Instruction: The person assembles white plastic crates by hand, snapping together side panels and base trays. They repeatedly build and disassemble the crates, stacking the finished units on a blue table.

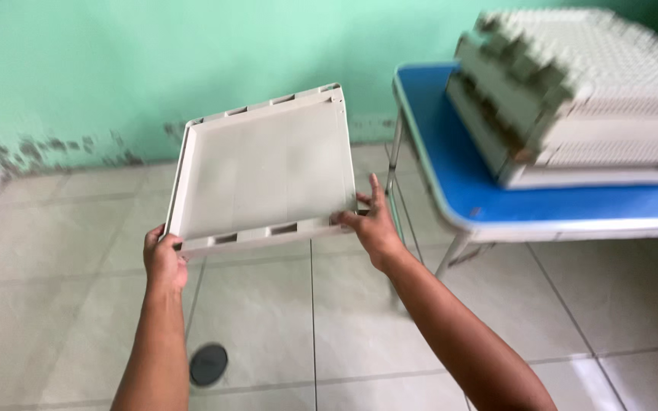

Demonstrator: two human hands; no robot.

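A square off-white plastic tray (264,171) with a raised rim and slots along its edges hangs in the air over the tiled floor. My left hand (163,260) grips its near left corner. My right hand (373,223) holds the near right corner, with fingers spread along the tray's right edge. The tray's hollow side faces me and it tilts up toward the green wall.
A blue-topped table (458,194) on metal legs stands at the right, carrying a stack of off-white plastic trays (573,99). A round dark floor drain (209,364) sits in the pale tiled floor between my arms. The green wall (116,68) is stained along its base.
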